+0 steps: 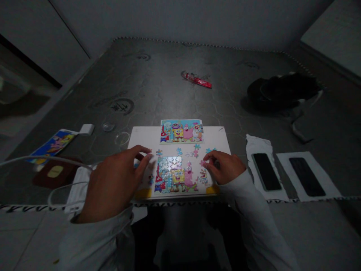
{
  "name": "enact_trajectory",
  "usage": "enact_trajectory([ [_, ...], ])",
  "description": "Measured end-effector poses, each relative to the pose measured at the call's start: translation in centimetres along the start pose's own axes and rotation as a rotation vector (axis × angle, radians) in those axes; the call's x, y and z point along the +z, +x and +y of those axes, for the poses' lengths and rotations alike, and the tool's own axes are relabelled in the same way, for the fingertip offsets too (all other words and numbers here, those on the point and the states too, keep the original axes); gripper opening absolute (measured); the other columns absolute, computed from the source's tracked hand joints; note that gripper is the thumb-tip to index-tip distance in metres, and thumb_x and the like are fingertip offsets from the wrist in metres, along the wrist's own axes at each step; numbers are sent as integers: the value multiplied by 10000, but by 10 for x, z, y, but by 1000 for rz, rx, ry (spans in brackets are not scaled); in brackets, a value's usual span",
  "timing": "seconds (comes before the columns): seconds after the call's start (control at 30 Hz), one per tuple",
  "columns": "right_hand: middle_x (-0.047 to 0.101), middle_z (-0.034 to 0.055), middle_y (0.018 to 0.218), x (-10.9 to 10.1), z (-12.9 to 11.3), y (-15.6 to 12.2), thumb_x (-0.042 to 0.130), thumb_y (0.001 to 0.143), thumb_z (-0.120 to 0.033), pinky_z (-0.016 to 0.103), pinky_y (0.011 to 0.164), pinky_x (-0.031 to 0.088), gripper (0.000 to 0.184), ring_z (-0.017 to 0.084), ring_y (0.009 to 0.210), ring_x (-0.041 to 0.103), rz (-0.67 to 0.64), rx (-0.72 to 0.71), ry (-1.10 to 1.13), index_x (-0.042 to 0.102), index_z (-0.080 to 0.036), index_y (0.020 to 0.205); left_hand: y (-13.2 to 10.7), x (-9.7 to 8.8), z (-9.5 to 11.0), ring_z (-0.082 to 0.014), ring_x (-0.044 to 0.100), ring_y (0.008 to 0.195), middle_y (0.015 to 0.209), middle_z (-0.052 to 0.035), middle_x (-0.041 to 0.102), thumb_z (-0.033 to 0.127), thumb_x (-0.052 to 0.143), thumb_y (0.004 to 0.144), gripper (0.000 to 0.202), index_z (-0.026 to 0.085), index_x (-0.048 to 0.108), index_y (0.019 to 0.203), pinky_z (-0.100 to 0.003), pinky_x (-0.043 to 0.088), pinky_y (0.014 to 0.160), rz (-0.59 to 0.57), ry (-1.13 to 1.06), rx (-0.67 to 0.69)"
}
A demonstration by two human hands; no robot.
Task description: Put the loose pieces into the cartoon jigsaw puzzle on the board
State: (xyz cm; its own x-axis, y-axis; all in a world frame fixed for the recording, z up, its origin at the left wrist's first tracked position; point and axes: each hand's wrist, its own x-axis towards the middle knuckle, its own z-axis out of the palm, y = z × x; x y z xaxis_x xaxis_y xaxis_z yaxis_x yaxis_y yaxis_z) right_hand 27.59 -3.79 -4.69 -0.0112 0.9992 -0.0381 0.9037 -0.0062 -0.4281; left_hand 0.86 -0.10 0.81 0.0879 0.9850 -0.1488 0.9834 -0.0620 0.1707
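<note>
A partly joined jigsaw puzzle point(172, 175) with cartoon figures lies on a white board point(143, 135). My right hand point(225, 165) is at the puzzle's right side, with a small pink puzzle piece point(202, 163) pinched between thumb and fingertips. Over the board's left part is my left hand point(115, 180), its thumb and index finger slightly apart and no piece visible between them. Loose puzzle pieces point(196, 150) are scattered above and beside the joined part. A picture card point(182, 131) showing the same figures rests at the board's top edge.
On the right, two phones point(266, 171) lie on white paper; behind them is a black bag-like item point(282, 92). A red wrapper point(197, 80) lies farther back. At left are a blue picture packet point(56, 143), a white adapter point(87, 129), a dark red case point(56, 173) and a cable point(56, 157).
</note>
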Motion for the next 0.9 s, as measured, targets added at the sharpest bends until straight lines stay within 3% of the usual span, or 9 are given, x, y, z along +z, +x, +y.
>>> enact_trajectory([
  [0.43, 691, -15, 784, 1, 10, 0, 600, 870, -376, 308, 641, 362, 141, 163, 718, 635, -33, -43, -19, 654, -265, 938, -5, -2, 1, -242, 669, 703, 976, 7, 760, 462, 436, 929, 330, 349, 649, 1155, -326, 392, 578, 10, 4, -11],
  [0.63, 674, -24, 730, 3, 5, -2, 630, 851, -361, 294, 632, 355, 119, 153, 667, 618, 55, -37, -4, 650, -245, 872, -4, -1, -2, -241, 672, 719, 961, 20, 756, 462, 440, 935, 310, 349, 648, 1136, -328, 403, 602, 22, -9, 12],
  [0.9, 667, -35, 711, 5, 6, -3, 642, 834, -366, 289, 617, 343, 126, 149, 639, 606, 79, -29, -10, 658, -249, 877, -7, -4, -2, -245, 668, 694, 930, 16, 759, 470, 451, 936, 302, 351, 658, 1120, -327, 386, 587, 29, -25, 3],
])
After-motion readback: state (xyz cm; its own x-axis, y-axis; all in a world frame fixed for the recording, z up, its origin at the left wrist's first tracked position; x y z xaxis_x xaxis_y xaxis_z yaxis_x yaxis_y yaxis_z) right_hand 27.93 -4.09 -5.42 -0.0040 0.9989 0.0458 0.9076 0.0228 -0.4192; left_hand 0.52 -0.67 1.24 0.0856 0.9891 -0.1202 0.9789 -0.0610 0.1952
